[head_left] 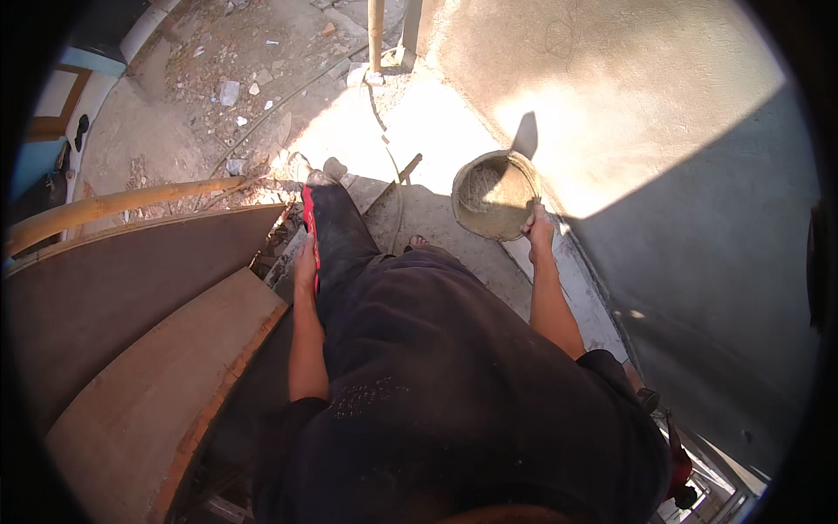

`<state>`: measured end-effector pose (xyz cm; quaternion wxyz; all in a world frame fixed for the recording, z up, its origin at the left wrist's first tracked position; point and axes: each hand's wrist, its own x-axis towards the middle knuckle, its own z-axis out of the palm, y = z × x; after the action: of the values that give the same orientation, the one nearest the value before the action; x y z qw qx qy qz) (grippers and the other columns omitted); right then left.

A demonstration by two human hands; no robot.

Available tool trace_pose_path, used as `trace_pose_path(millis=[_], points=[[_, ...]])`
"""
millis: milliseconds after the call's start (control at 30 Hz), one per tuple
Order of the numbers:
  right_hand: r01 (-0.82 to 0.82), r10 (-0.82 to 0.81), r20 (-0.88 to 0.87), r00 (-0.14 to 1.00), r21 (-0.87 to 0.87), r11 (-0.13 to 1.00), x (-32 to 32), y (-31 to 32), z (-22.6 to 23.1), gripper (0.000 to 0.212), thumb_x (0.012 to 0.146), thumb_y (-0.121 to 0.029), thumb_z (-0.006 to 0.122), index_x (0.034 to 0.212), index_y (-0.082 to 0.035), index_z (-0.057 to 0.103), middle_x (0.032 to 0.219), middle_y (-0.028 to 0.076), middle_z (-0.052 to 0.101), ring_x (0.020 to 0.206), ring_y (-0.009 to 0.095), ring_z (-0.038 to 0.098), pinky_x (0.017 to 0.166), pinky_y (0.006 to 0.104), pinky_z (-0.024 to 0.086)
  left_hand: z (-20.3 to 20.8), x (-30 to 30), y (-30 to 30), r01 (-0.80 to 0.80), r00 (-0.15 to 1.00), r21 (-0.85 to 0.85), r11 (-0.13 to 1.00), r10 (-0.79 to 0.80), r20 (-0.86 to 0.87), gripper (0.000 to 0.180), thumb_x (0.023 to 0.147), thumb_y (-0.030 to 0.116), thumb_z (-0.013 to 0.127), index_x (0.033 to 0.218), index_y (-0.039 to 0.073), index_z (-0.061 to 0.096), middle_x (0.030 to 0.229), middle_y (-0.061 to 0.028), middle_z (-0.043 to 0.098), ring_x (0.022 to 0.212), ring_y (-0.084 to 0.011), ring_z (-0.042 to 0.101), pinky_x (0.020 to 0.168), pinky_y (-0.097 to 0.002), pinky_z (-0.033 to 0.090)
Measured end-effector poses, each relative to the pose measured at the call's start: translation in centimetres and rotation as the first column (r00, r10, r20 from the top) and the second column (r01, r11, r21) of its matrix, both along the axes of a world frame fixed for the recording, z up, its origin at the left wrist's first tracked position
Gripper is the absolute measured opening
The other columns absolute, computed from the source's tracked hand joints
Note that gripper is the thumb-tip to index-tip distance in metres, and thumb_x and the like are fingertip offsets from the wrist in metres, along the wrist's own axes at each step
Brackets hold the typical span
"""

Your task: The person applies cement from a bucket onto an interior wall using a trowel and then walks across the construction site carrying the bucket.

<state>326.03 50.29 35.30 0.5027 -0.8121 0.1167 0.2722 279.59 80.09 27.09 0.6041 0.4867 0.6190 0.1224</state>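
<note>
On the right, my right hand (pixel 539 230) is closed at the near right rim of a round, dirt-caked bucket (pixel 465 180). The bucket is tilted so its mouth shows, with greyish material (pixel 478 188) inside; whether I grip its rim or its handle is hard to see. My left hand (pixel 305 264) lies against the side of my dark trouser leg (pixel 339 215), along a red stripe (pixel 311 218). Its fingers look stretched out, partly in shadow, and no held object shows.
A plastered grey wall (pixel 690 262) rises along the right. Curved boards (pixel 157 367) and a bamboo pole (pixel 131 205) stand on the left. Rubble (pixel 229 93) litters the far ground, where a cable (pixel 288 100) runs. An upright post (pixel 375 35) stands far ahead.
</note>
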Motion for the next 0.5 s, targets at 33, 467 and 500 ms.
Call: trace_pose_path(millis=[33,467,500], points=[[-0.008,0.008,0.013,1.0,-0.005,1.0,0.7,2.6,0.3,0.051,0.101,-0.046,0.049,0.066,-0.01,0.05,0.061,0.005,0.051,0.057,0.016,0.051,0.059,0.0319,0.046,-4.4,-1.7,2.0,-0.001,1.0,-0.001,1.0,0.001,0.01,0.064,0.1,0.053,0.048,0.129,-0.003,0.061,0.117,-0.0132,0.066,0.11,-0.0203,0.06,0.097,-0.0306,0.043],[-0.027,0.205,0.232,0.951,-0.598,0.801,-0.8,22.9,-13.7,0.064,0.102,-0.05,0.039,0.084,0.005,0.067,0.074,0.019,0.065,0.071,0.035,0.062,0.071,0.0475,0.046,-8.8,-2.4,35.3,0.3,0.862,-0.304,0.904,-0.393,-0.321,0.055,0.096,0.045,0.057,0.133,0.005,0.056,0.125,-0.0141,0.063,0.107,-0.0241,0.062,0.084,-0.0367,0.051],[-0.082,0.13,0.042,0.991,-0.578,0.812,-0.4,27.1,-13.3,0.066,0.103,-0.048,0.035,0.087,0.006,0.068,0.08,0.025,0.067,0.078,0.042,0.064,0.08,0.0518,0.046,-5.8,-0.8,39.1,-0.239,0.964,-0.287,0.928,0.192,-0.184,0.053,0.094,0.048,0.061,0.124,0.005,0.061,0.112,-0.015,0.068,0.091,-0.0232,0.067,0.071,-0.0374,0.053]])
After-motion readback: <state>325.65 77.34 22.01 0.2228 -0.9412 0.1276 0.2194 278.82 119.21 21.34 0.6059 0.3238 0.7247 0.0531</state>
